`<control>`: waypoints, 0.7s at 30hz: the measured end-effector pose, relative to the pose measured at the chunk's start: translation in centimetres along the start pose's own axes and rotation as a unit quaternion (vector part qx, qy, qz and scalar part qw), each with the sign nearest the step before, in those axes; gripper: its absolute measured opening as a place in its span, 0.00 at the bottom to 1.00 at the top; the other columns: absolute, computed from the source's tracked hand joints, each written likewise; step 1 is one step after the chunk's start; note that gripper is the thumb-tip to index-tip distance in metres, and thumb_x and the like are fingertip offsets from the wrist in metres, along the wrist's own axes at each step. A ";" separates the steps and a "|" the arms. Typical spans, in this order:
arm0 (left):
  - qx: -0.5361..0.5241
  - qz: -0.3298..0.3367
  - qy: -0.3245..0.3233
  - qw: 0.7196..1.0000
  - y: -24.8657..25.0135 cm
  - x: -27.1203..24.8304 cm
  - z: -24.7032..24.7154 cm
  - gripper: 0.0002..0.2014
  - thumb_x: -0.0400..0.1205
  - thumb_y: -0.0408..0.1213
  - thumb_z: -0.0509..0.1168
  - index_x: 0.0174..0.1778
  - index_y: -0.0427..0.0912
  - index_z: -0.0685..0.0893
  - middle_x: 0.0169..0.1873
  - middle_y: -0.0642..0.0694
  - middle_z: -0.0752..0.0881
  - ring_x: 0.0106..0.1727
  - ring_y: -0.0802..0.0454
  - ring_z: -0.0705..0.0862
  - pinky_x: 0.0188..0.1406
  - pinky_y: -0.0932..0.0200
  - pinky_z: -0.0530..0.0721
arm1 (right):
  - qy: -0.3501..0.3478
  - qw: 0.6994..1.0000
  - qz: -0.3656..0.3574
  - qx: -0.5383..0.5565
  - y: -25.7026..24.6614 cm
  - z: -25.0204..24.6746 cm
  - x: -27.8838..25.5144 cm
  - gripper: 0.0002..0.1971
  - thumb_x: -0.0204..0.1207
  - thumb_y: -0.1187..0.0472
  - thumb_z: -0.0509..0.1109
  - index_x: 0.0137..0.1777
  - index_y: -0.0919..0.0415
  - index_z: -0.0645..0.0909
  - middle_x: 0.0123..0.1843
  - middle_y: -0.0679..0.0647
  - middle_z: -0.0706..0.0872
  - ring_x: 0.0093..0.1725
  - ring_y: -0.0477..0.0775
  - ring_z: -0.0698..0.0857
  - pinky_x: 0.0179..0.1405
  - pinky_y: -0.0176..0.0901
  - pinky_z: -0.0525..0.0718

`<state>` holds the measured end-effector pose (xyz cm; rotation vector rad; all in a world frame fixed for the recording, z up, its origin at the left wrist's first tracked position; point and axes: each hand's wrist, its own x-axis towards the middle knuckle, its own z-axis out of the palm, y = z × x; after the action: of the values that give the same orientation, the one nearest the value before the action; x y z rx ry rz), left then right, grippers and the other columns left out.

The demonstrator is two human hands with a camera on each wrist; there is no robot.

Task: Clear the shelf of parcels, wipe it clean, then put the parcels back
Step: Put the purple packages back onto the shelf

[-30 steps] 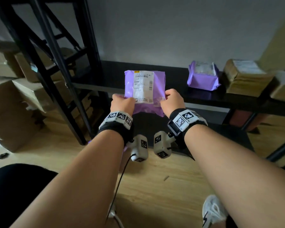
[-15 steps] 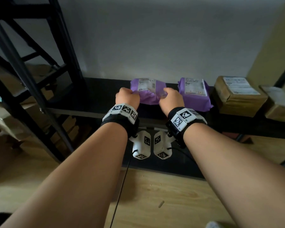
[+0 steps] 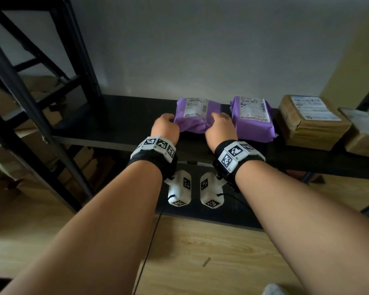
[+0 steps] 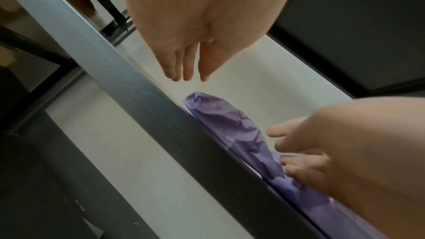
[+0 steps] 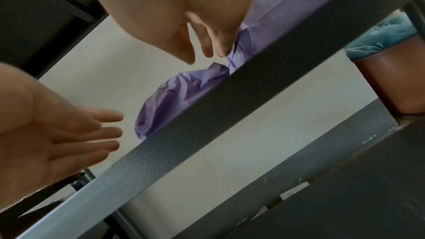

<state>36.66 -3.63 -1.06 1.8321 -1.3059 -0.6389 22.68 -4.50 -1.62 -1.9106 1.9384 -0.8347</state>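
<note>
A purple parcel (image 3: 197,114) with a white label lies flat on the black shelf (image 3: 119,116), just left of a second purple parcel (image 3: 251,118). My left hand (image 3: 165,127) is at its near-left corner. In the left wrist view the fingers (image 4: 184,68) are straight and apart from the parcel (image 4: 230,124). My right hand (image 3: 219,124) is at the near-right corner. Its fingers (image 5: 207,46) are loosely extended, the tips touching the crumpled purple wrap (image 5: 179,94). The shelf's front rail (image 5: 207,121) hides the parcel's underside.
Right of the purple parcels stand a taped brown box (image 3: 309,120) and another box (image 3: 364,133) at the frame edge. Black rack uprights (image 3: 30,103) and stacked cardboard boxes are on the left. A brown pot with a teal bag (image 5: 391,79) sits below.
The purple parcel, held upright in both hands a second ago, now lies flat on the shelf beside the other purple parcel. Both hands have loosened their hold.
</note>
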 end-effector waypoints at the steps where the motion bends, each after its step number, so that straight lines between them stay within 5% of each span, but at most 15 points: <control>1: -0.004 -0.006 0.028 1.000 -0.4 -0.4 -0.6 0.23 0.82 0.26 0.55 0.73 0.44 0.78 0.71 0.42 0.78 0.70 0.44 0.78 0.62 0.59 0.75 | 0.010 1.000 -0.010 0.012 -0.1 -0.1 -0.4 0.22 0.77 0.71 0.61 0.72 0.65 0.74 0.71 0.63 0.74 0.70 0.62 0.77 0.70 0.51 0.77; 6: -0.001 -0.023 0.149 0.989 -3.6 -2.9 -3.8 0.21 0.78 0.27 0.57 0.63 0.46 0.85 0.65 0.45 0.82 0.65 0.46 0.81 0.56 0.61 0.76 | 0.075 0.994 -0.063 0.050 -0.9 0.4 -3.8 0.21 0.77 0.72 0.62 0.70 0.61 0.79 0.68 0.60 0.78 0.67 0.59 0.80 0.66 0.46 0.79; 11: 0.024 -0.068 0.162 0.984 -8.6 -5.7 -5.9 0.19 0.81 0.28 0.56 0.63 0.46 0.84 0.65 0.45 0.82 0.64 0.44 0.81 0.53 0.58 0.76 | 0.105 0.988 -0.096 0.060 -1.8 2.9 -8.1 0.14 0.77 0.71 0.61 0.58 0.62 0.83 0.60 0.57 0.82 0.61 0.57 0.81 0.56 0.46 0.81; 15: 0.073 -0.123 0.119 0.983 -14.2 -7.7 -6.5 0.20 0.80 0.29 0.58 0.66 0.46 0.83 0.66 0.43 0.81 0.66 0.42 0.80 0.56 0.56 0.77 | 0.037 0.994 -0.084 0.052 -1.8 7.2 -11.9 0.14 0.75 0.72 0.59 0.53 0.59 0.82 0.57 0.55 0.82 0.56 0.57 0.82 0.46 0.44 0.78; 21: 0.180 -0.202 0.016 0.963 -23.0 -9.8 -5.9 0.18 0.79 0.31 0.60 0.65 0.41 0.83 0.66 0.37 0.81 0.65 0.36 0.81 0.60 0.52 0.78 | -0.116 0.991 -0.069 0.022 -0.9 14.6 -16.3 0.17 0.75 0.72 0.60 0.59 0.58 0.80 0.61 0.55 0.81 0.60 0.57 0.82 0.56 0.50 0.82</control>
<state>50.32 11.17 -16.99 2.4335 -1.0818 -0.6061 33.17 8.64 -15.68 -2.0338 1.6543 -0.6525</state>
